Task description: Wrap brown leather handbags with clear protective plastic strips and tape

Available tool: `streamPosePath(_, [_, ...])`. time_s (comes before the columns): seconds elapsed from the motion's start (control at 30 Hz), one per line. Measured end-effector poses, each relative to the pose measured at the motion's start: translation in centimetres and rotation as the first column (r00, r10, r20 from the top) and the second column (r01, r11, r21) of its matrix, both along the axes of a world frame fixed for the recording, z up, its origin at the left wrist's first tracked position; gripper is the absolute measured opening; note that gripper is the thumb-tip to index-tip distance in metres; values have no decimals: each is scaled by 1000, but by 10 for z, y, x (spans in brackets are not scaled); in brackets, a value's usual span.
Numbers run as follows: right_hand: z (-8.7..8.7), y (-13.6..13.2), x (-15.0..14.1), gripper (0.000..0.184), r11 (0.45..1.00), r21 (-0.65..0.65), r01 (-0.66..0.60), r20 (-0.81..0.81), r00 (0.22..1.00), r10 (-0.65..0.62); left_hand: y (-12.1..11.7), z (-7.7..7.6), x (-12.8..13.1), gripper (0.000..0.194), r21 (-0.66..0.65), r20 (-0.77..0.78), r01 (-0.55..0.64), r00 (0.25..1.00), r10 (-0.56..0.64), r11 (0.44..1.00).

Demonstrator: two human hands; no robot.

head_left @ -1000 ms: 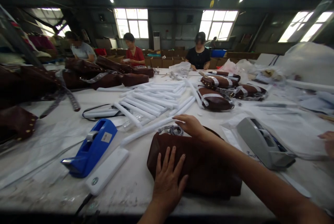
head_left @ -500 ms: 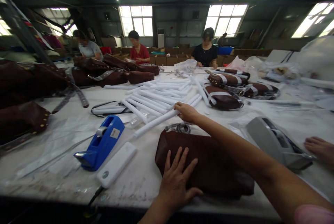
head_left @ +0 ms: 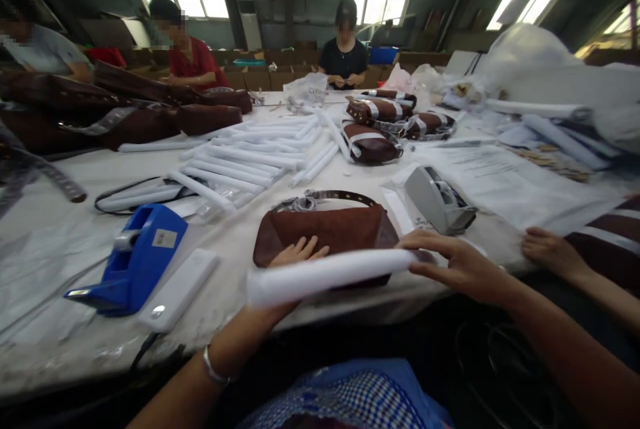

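My right hand grips one end of a white paper roll, which is held crosswise in front of a brown leather handbag. Its fingers are closed on the roll's right end. On the handbag's front lies my left hand, fingers apart and flat; the roll hides part of this hand. The bag rests on the white table near its front edge, with its studded strap and a plastic-wrapped buckle part behind it. Beyond it is a heap of similar white rolls.
A blue tape dispenser and a white power bank-like box are at left; a grey tape dispenser is at right. Wrapped brown bags lie farther back. A co-worker's hand is beside another bag at right. People sit opposite.
My right hand has lifted a white roll from the heap and drawn it back toward me over the handbag. My left hand stays on the bag. The view has shifted rightward and down.
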State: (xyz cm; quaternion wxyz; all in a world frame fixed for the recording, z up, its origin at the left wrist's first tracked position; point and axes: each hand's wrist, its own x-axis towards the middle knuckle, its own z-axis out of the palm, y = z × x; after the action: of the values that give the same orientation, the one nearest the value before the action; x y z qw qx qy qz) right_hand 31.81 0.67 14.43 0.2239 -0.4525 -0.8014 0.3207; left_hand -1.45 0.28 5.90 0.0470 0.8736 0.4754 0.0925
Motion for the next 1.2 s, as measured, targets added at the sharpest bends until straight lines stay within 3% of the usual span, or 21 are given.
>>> streamPosePath(0.07, [-15,-28,5,29,995,95,3,58,998,-9,5,11,-2,68,-40,-12,30,999,-30,999])
streamPosePath(0.17, [-52,-56,-2,25,958,285,15,121,991,-51,9,22,-2,68,-71,-49,31,998,-34,997])
streamPosePath(0.33, [-108,-66,-41,27,750,640,168,92,952,-292,9,33,-2,58,-110,-84,55,994,-64,992])
streamPosePath(0.4, [-117,-61,-59,24,669,711,218,49,933,-356,7,34,-4,56,-114,-61,69,995,-76,991])
streamPosePath(0.47, [-123,-56,-72,21,610,752,249,10,922,-388,6,33,-8,67,-110,-46,90,994,-96,990])
streamPosePath(0.6, [-134,-47,-81,18,547,787,286,-44,910,-411,-2,18,-13,79,-36,-37,152,988,-153,988])
streamPosePath(0.73, [-136,-50,-70,28,559,799,223,-34,944,-327,-13,-11,-11,73,129,-30,97,995,-94,987])
streamPosePath(0.8, [-128,-53,-63,42,570,807,154,-2,966,-258,-18,-23,-7,71,198,-8,63,998,-62,978])
streamPosePath(0.9, [-115,-52,-53,55,543,829,132,30,960,-279,-20,-35,-3,72,258,5,40,999,-42,965])
streamPosePath(0.97, [-113,-44,-47,58,579,813,65,122,953,-277,-21,-38,-2,73,282,-2,32,999,-33,959])
streamPosePath(1.03, [-120,-32,-40,57,628,777,-44,212,958,-195,-22,-39,-1,74,300,-8,22,1000,-21,954])
streamPosePath(1.1, [-133,-21,-32,58,632,769,-95,215,970,-116,-26,-37,2,74,304,-12,4,1000,-1,953])
streamPosePath(1.2, [-149,-6,-23,57,623,780,-66,155,984,-90,-31,-28,15,70,268,-26,-46,998,55,962])
